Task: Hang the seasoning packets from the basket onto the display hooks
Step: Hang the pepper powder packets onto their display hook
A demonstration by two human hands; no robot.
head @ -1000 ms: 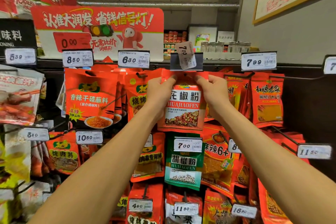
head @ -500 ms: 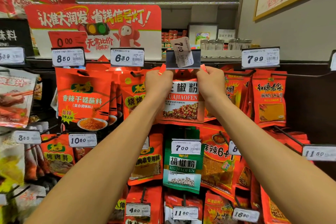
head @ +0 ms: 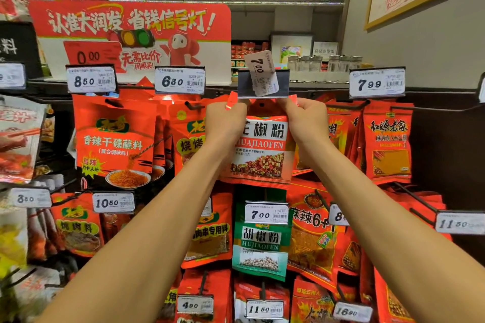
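A red seasoning packet (head: 259, 149) marked HUAJIAOFEN is held up against the top row of the display. My left hand (head: 224, 123) grips its upper left corner and my right hand (head: 305, 119) grips its upper right corner. The packet's top edge with its hang hole sits just under the dark price-tag holder (head: 244, 85), where a loose 7.00 label (head: 262, 73) sticks up crookedly. The hook itself is hidden behind the holder and the packet. The basket is out of view.
Red packets hang on hooks all around: a large dipping-spice packet (head: 115, 139) to the left, orange-red packets (head: 388, 139) to the right, a green HUJIAOFEN packet (head: 261, 244) below. Price tags 6.30 (head: 179, 81) and 7.99 (head: 376, 82) flank the holder. A red promotional sign (head: 131, 31) stands above.
Both hands have lifted the packet so its top edge now reaches the price-tag holder. Their fingers have curled tighter on the top corners.
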